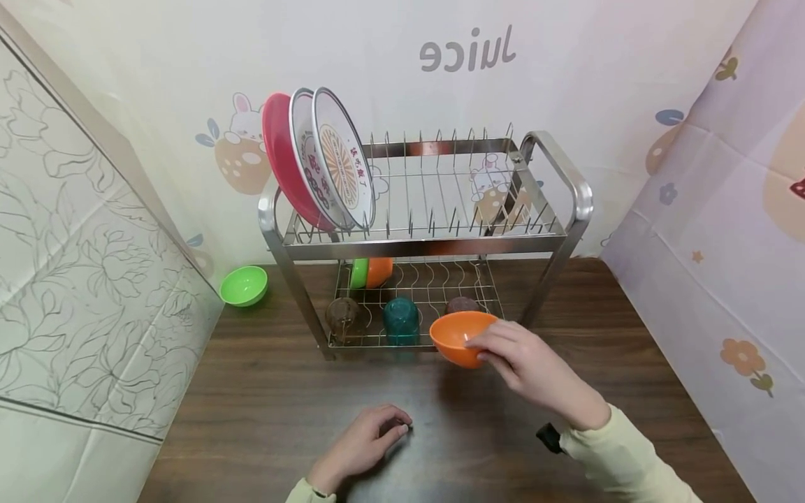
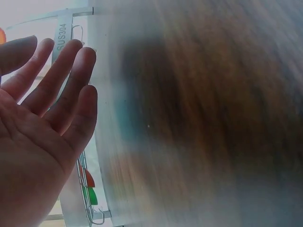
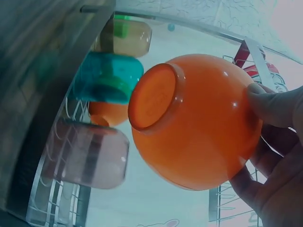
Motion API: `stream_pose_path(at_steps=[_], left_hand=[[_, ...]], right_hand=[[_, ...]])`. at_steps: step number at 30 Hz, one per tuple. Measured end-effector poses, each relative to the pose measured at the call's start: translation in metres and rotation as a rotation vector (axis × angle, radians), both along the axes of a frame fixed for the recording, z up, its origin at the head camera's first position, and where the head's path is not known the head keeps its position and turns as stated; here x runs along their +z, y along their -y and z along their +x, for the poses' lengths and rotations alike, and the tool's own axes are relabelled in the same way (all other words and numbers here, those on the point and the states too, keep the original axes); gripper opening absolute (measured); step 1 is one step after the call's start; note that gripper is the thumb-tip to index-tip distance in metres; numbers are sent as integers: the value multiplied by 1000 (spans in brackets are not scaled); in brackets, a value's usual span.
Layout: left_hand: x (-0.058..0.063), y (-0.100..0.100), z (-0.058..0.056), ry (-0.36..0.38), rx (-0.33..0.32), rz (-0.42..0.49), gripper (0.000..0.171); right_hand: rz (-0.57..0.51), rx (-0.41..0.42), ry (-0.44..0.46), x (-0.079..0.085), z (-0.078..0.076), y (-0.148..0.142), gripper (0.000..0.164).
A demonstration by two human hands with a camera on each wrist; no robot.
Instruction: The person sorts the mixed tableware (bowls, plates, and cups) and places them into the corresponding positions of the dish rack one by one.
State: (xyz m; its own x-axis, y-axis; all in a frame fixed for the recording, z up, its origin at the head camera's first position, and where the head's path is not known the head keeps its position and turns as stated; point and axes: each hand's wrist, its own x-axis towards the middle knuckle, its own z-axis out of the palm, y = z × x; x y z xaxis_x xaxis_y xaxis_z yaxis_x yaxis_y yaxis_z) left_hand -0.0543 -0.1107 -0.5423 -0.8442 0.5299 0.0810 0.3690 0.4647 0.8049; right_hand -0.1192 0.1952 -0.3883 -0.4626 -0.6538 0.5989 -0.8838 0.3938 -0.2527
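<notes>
My right hand (image 1: 531,363) pinches the rim of an orange bowl (image 1: 458,349), holding it in front of the rack's lower shelf. In the right wrist view the bowl's underside and foot ring face the camera, the thumb (image 3: 274,106) on one side and fingers on the other. My left hand (image 1: 367,440) rests near the table's front, loosely curved, with nothing in it; its palm and fingers show in the left wrist view. On the lower shelf stand a brownish cup (image 1: 343,318), a teal cup (image 1: 401,321) and a purplish cup (image 3: 94,156), partly hidden by the bowl in the head view.
A two-tier metal dish rack (image 1: 428,246) stands by the back wall. Its top tier holds a red plate (image 1: 283,154) and two white patterned plates (image 1: 342,161). Behind the cups sit a green bowl (image 1: 359,273) and another orange bowl (image 1: 380,271). A separate green bowl (image 1: 244,286) lies left of the rack.
</notes>
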Motion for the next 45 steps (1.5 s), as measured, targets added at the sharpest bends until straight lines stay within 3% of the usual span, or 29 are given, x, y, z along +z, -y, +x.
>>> stream_pose_path(at_steps=[3, 9, 19, 25, 28, 33, 39, 42, 45], left_hand=[[0, 1, 0, -9, 4, -1, 19], [-2, 1, 2, -1, 6, -24, 19], [-5, 2, 5, 57, 15, -41, 21], [-6, 1, 3, 42, 20, -42, 21], [-6, 1, 3, 44, 19, -38, 20], [-6, 1, 3, 51, 22, -41, 20], [-7, 1, 2, 85, 16, -41, 20], [-8, 1, 2, 84, 13, -36, 20], [-7, 0, 1, 87, 12, -38, 20]], right_hand=[[34, -17, 4, 7, -15, 1, 41], [99, -47, 38, 16, -42, 6, 31], [169, -173, 226, 15, -78, 21, 21], [165, -177, 238, 16, -98, 34, 21], [179, -180, 254, 19, -105, 41, 20], [270, -253, 319, 29, -112, 51, 21], [341, -279, 292, 36, -121, 59, 19], [407, -287, 304, 37, -126, 61, 27], [436, -244, 290, 38, -134, 65, 35]])
